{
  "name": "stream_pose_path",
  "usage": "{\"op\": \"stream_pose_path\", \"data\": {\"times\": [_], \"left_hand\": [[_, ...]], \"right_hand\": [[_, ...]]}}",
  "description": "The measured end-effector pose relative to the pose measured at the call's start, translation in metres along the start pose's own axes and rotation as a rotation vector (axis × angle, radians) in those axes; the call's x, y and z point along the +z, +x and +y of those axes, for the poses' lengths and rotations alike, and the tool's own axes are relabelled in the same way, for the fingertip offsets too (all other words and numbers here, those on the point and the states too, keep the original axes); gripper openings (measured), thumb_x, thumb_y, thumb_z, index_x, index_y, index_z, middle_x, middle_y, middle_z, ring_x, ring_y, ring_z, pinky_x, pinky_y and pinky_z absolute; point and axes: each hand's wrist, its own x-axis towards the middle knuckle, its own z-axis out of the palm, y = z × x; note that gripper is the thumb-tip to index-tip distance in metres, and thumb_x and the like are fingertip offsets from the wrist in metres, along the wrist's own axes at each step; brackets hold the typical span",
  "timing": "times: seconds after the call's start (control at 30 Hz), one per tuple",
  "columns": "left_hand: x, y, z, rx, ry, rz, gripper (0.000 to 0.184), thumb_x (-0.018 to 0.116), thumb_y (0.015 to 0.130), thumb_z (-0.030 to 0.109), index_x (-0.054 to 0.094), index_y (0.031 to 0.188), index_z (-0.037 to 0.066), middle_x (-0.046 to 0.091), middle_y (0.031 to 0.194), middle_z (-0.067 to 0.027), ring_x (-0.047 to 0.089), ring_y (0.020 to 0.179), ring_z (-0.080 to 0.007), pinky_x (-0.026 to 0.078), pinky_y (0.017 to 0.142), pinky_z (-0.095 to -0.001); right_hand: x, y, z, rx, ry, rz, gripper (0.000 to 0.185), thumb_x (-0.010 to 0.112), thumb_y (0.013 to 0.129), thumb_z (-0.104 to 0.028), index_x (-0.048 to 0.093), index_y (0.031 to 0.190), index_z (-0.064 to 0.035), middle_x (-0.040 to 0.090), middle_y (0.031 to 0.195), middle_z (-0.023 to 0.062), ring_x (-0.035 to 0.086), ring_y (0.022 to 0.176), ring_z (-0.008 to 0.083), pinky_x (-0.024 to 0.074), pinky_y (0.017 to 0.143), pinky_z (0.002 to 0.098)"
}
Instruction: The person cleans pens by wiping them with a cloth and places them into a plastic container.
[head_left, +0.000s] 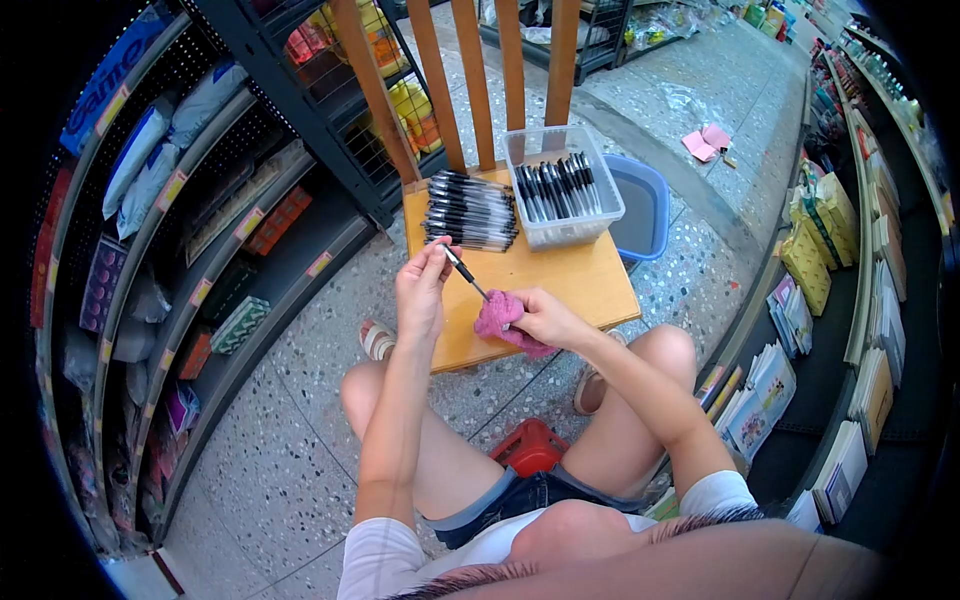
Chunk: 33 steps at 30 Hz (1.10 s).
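Observation:
Between my hands a black-and-clear pen [460,264] slants down to the right. My left hand [422,287] pinches its upper end with thumb and fingers. A pink cloth [499,314] is bunched in my right hand [548,318], wrapped around the pen's lower end, which it hides. Behind my left hand a pile of similar pens [470,211] lies on the wooden chair seat [580,284]. To the right of the pile stands a clear plastic box [570,233] with several more pens [557,188] lined up inside.
A blue basin [640,208] of greyish water stands on the floor behind the chair's right side. Curved store shelves with goods rise at left [235,225] and right [850,330]. A red stool [530,448] is under me. Pink paper [706,142] lies on the floor.

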Motion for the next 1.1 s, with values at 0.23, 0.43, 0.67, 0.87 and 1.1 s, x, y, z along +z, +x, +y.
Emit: {"op": "stream_pose_path", "data": {"times": [0.23, 0.43, 0.67, 0.87, 1.1], "left_hand": [[-0.013, 0.010, 0.004, 0.059, -0.095, 0.080, 0.022, 0.056, 0.090, 0.017, 0.058, 0.106, 0.002, 0.064, 0.093, -0.0073, 0.058, 0.086, -0.0126, 0.044, 0.080, -0.0252], [-0.020, 0.014, 0.023, 0.100, -0.200, 0.197, 0.020, 0.054, 0.091, 0.014, 0.058, 0.104, 0.000, 0.063, 0.090, -0.0066, 0.057, 0.082, -0.0099, 0.044, 0.076, -0.0218], [-0.025, 0.014, 0.023, 0.072, -0.160, 0.223, 0.021, 0.057, 0.090, 0.017, 0.059, 0.104, 0.002, 0.063, 0.091, -0.0063, 0.057, 0.083, -0.0114, 0.046, 0.076, -0.0239], [-0.032, 0.015, 0.024, 0.052, -0.136, 0.177, 0.023, 0.057, 0.090, 0.019, 0.058, 0.107, 0.003, 0.063, 0.095, -0.0067, 0.057, 0.088, -0.0127, 0.044, 0.078, -0.0249], [-0.018, 0.009, 0.024, 0.032, -0.118, 0.197, 0.027, 0.056, 0.091, 0.021, 0.057, 0.110, 0.002, 0.062, 0.097, -0.0068, 0.056, 0.092, -0.0146, 0.042, 0.080, -0.0264]], "right_hand": [[-0.004, -0.009, -0.012, 0.037, 0.002, -0.006, 0.015, 0.055, 0.085, -0.015, 0.063, 0.090, -0.0020, 0.061, 0.072, 0.0016, 0.053, 0.065, 0.0086, 0.0446, 0.062, 0.0274], [-0.011, -0.015, -0.008, -0.074, -0.372, 0.100, 0.013, 0.054, 0.083, -0.012, 0.060, 0.082, -0.0001, 0.062, 0.071, 0.0107, 0.059, 0.065, 0.0209, 0.0460, 0.061, 0.0340], [-0.021, -0.027, -0.028, -0.050, -1.267, 0.409, 0.021, 0.056, 0.076, -0.009, 0.056, 0.094, 0.0013, 0.062, 0.085, 0.0141, 0.060, 0.078, 0.0332, 0.0478, 0.062, 0.0395], [0.041, -0.068, -0.178, -0.089, -1.294, -0.256, 0.032, 0.057, 0.074, -0.012, 0.054, 0.103, 0.0008, 0.059, 0.089, 0.0158, 0.061, 0.077, 0.0269, 0.0501, 0.060, 0.0345], [0.063, -0.099, -0.218, -0.301, -1.350, -0.089, 0.030, 0.058, 0.070, -0.017, 0.060, 0.092, 0.0036, 0.061, 0.079, 0.0168, 0.059, 0.062, 0.0240, 0.0455, 0.034, 0.0347]]}}
